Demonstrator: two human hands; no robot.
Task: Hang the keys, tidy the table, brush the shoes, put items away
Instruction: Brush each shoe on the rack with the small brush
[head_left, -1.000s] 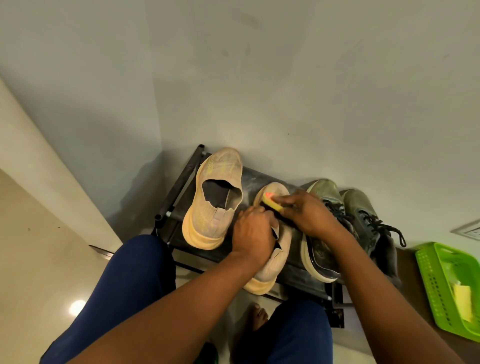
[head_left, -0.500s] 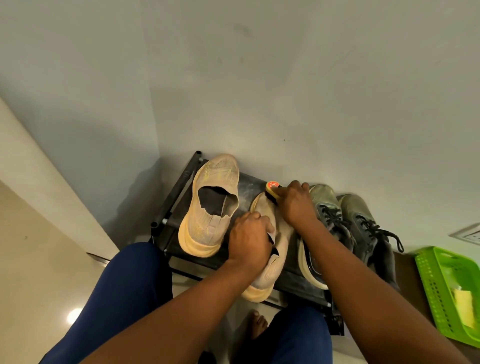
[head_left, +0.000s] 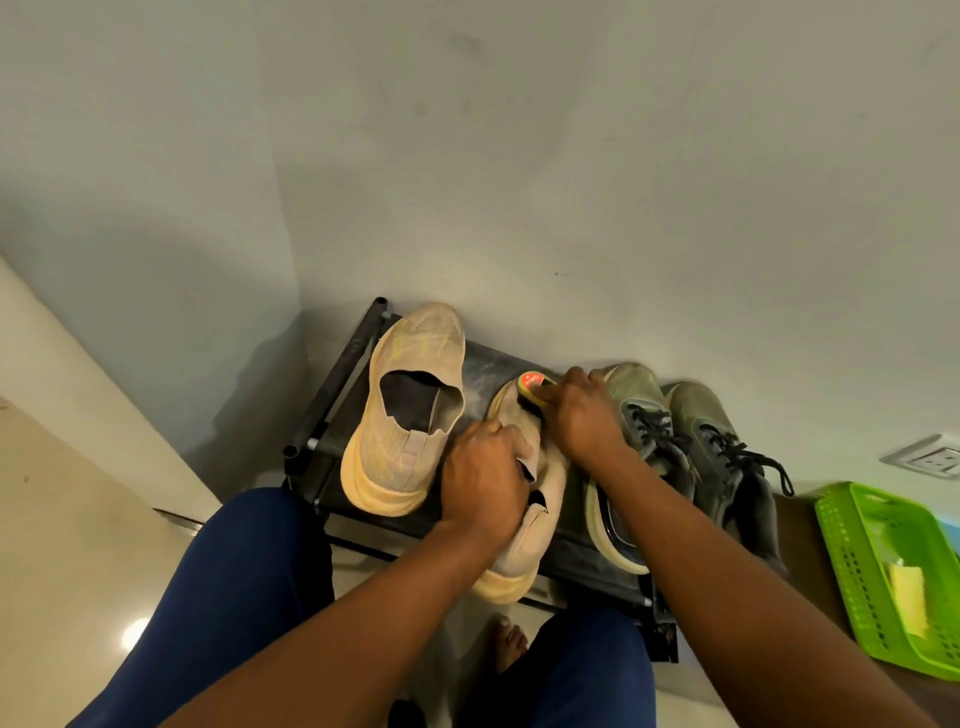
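Note:
Two beige knit shoes stand on a low black shoe rack (head_left: 340, 387) against the wall. The left beige shoe (head_left: 410, 410) sits free. My left hand (head_left: 485, 480) grips the collar of the right beige shoe (head_left: 530, 535), holding it down. My right hand (head_left: 579, 415) holds a small yellow shoe brush (head_left: 532, 387) with a red label, its bristles against the toe of that shoe. Most of the brush is hidden under my fingers.
A pair of grey-green laced sneakers (head_left: 691, 441) stands on the rack just right of my right hand. A green plastic basket (head_left: 857, 566) holding a yellow item sits at the far right. A wall socket (head_left: 930, 457) is above it. My knees and a bare foot (head_left: 509, 642) are below.
My right hand has slid the brush from the middle of the shoe forward to its toe. My left hand has kept its grip on the collar.

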